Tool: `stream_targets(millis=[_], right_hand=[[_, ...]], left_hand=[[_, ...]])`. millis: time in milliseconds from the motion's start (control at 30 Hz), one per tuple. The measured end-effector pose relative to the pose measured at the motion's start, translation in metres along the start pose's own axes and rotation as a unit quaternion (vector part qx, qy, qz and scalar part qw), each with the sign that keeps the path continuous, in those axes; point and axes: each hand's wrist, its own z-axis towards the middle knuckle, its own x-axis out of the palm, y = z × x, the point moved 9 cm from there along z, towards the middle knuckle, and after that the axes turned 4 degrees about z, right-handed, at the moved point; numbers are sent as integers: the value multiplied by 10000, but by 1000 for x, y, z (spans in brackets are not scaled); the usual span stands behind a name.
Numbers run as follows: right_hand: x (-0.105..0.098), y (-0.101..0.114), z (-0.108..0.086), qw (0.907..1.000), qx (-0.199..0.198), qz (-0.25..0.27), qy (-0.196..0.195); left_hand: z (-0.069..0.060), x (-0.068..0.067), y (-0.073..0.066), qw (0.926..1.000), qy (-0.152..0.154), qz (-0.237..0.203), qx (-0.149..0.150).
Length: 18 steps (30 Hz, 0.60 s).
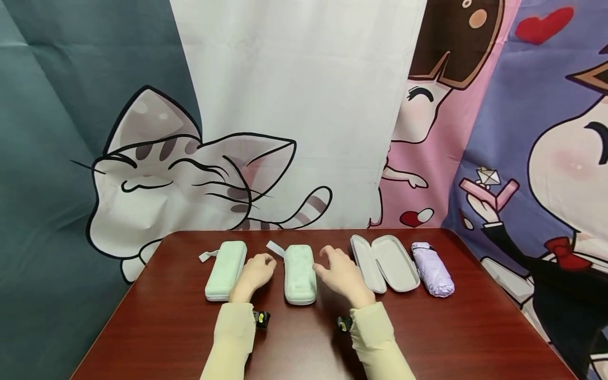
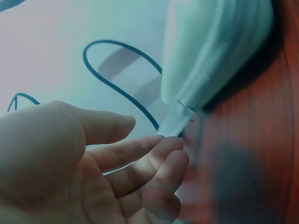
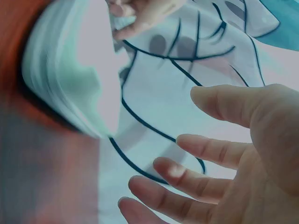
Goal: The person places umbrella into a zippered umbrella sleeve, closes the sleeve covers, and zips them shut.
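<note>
The left-hand closed case (image 1: 226, 272), pale green, lay on the reddish-brown table (image 1: 294, 359), its white tab (image 1: 208, 256) poking out towards 10 o'clock. At its 3 o'clock side was the left hand (image 1: 256, 270), fingers loosely bent and thumb apart from them, the grip partly wide and holding nothing. Next, between the two hands, the middle closed case (image 1: 300, 274), also pale green, lay lengthwise from 12 to 6 o'clock. Its strap (image 1: 276, 248) pointed towards 10 o'clock, near the left fingertips; whether they touched it I could not tell. At this case's 3 o'clock side was the right hand (image 1: 343, 273), fingers spread in a wide, unfilled grip, thumb near the case's edge. Further towards 3 o'clock, the open grey case (image 1: 395, 264) lay with both halves spread, and just beside it lay the lilac bundle (image 1: 433, 270), a dark band near its 12 o'clock end
</note>
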Motion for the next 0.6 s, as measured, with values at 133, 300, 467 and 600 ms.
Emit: stream_targets(millis=[133,300,467,600], right_hand=[[-24,-11,-3,9997,-117,156,-165],[-56,-32,-4,9987,-142,304,-382],[-88,-56,-5,9977,-74,211,-638],[-107,-78,-8,9975,12,153,-693]], left_hand=[[3,1,-13,9998,-137,103,129],[4,6,-30,9996,-150,42,237],[7,11,-52,9991,-221,-103,345],[11,17,-71,9980,-254,-90,565]])
